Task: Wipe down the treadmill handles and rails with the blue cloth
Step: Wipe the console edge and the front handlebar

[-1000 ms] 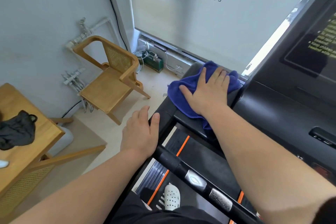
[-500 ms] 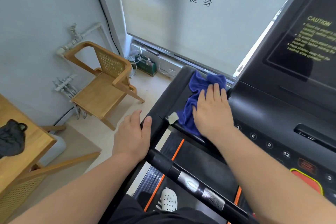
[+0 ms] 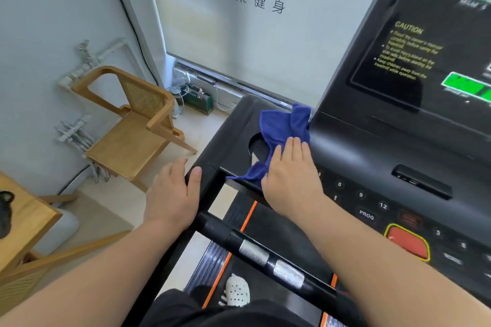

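Over cup holder (image 3: 256, 145): blue cloth (image 3: 283, 129), right hand (image 3: 291, 180).

deep blue cloth (image 3: 285, 125) on a black treadmill console (image 3: 372, 146); red stop button (image 3: 406, 241) ringed in yellow; orange stripes (image 3: 248, 216) edging the deck; silver grip sensors (image 3: 271, 263); honey-brown woven chair (image 3: 132, 125); white perforated shoe (image 3: 237, 291).
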